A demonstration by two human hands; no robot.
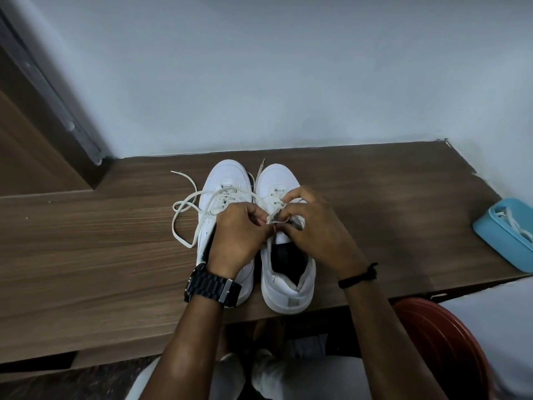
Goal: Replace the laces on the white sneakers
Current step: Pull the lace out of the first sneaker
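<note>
A brown wood-grain surface (86,241) carries two white leather sneakers (287,272) side by side, toes toward the wall. Over the right sneaker, the left hand (235,241) and right hand (314,232) both pinch its cream flat lace (275,219) with curled fingers.
</note>
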